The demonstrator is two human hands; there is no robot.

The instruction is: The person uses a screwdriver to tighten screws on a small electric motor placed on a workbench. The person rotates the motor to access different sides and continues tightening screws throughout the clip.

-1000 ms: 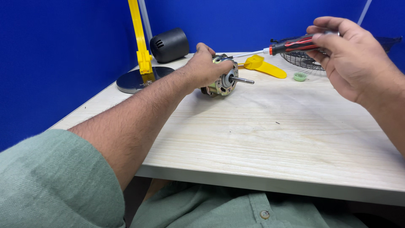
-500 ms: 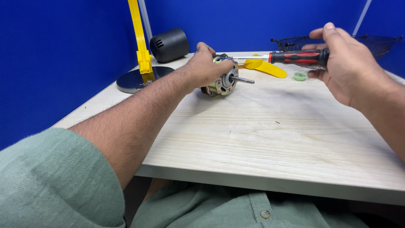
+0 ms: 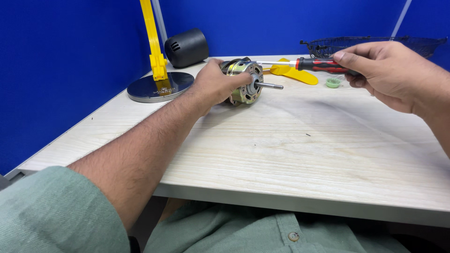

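**Screwdriver lowered to the motor**

From the head camera: your left hand [image 3: 216, 84] grips the small electric motor [image 3: 244, 82] on the table [image 3: 300, 150], unmoved. Your right hand [image 3: 391, 75], closed on the red-and-black screwdriver [image 3: 309, 64], has come lower than half a second ago; the shaft now points level at the motor's top edge.

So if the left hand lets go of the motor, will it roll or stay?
The motor looks round and lies on its side, so it may roll a little. Its metal body suggests it is heavy for its size. The left hand steadies it now.
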